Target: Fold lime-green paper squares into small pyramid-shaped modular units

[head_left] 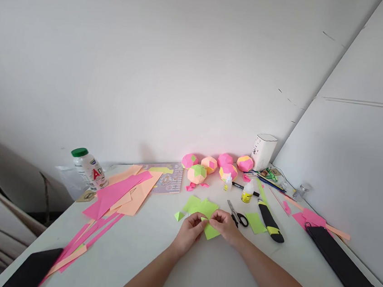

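My left hand (189,231) and my right hand (224,225) meet at the middle of the table, fingertips pinching a small piece of green paper (204,219) between them. Below and beyond the fingers lie more green paper pieces (212,232), with a small folded green piece (179,215) to the left. Black-handled scissors (238,214) rest just past my right hand. A square green sheet (256,223) and a black-and-lime utility knife (270,222) are farther right. The exact fold in the pinched paper is hidden by my fingers.
Several faceted paper balls (197,174) stand along the wall, near two glue bottles (247,192). Pink and orange paper sheets (114,194) and a white bottle (89,169) are at left. A black phone (33,268) lies front left, a long black case (340,259) at right.
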`<state>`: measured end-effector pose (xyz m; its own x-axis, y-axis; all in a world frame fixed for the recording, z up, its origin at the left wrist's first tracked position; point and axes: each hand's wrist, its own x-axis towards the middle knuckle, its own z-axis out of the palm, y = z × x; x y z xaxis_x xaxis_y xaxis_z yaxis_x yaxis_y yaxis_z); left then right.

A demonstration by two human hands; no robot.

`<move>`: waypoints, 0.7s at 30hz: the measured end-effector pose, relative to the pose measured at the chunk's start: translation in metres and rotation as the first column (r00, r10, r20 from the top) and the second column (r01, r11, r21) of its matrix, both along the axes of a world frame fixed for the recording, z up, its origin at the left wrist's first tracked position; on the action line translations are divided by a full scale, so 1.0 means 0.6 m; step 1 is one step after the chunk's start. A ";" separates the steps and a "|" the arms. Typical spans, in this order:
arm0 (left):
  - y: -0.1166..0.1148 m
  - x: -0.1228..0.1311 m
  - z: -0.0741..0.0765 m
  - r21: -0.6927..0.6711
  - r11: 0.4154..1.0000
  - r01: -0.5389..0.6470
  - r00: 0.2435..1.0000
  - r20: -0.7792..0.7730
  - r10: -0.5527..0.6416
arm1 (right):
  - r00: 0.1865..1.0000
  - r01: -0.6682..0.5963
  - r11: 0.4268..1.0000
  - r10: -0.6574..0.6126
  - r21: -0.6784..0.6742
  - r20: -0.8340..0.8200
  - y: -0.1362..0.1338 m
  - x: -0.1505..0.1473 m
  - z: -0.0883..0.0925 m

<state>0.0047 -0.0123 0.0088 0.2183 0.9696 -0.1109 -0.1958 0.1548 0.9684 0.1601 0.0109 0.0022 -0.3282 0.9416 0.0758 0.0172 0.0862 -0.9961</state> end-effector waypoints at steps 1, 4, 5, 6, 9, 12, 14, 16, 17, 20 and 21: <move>0.000 0.001 -0.001 0.000 1.000 0.017 1.000 -0.019 -0.017 | 1.000 -0.008 1.000 0.008 0.004 -0.001 0.000 0.000 -0.001; 0.000 0.001 -0.004 -0.019 1.000 0.012 1.000 -0.028 -0.012 | 0.999 -0.040 0.999 0.040 -0.005 -0.001 0.001 0.000 -0.002; 0.000 0.001 -0.005 -0.023 1.000 0.003 1.000 -0.028 -0.004 | 0.999 -0.048 0.999 0.048 -0.010 0.002 0.001 0.001 -0.002; 0.000 0.001 -0.004 -0.025 1.000 -0.002 1.000 -0.029 0.001 | 0.999 -0.054 0.998 0.054 -0.013 0.004 0.001 0.001 -0.002; 0.000 -0.001 -0.002 -0.022 1.000 -0.007 1.000 -0.029 0.006 | 0.998 -0.066 0.998 0.066 -0.013 0.006 0.002 0.002 0.000; -0.001 -0.002 0.002 -0.029 1.000 0.001 1.000 -0.027 -0.002 | 0.997 -0.080 0.997 0.080 -0.019 0.012 0.002 0.002 -0.001; -0.002 -0.001 0.004 -0.029 1.000 0.001 1.000 -0.031 -0.002 | 0.996 -0.086 0.996 0.086 -0.019 0.022 0.003 0.001 -0.004; -0.003 -0.001 0.005 -0.021 1.000 -0.014 0.999 -0.037 0.014 | 0.996 -0.088 0.996 0.088 -0.012 0.032 0.002 0.001 -0.007; -0.004 0.000 0.006 -0.020 0.999 -0.027 0.999 -0.038 0.027 | 0.995 -0.088 0.996 0.088 -0.010 0.035 0.002 0.001 -0.006; -0.004 0.002 0.005 -0.042 0.997 -0.066 0.998 -0.015 0.065 | 0.996 -0.071 0.997 0.072 -0.023 0.043 0.000 0.000 0.000; -0.004 0.002 0.005 -0.057 0.995 -0.077 0.997 0.001 0.077 | 0.997 -0.061 0.998 0.063 -0.030 0.045 0.000 0.000 0.003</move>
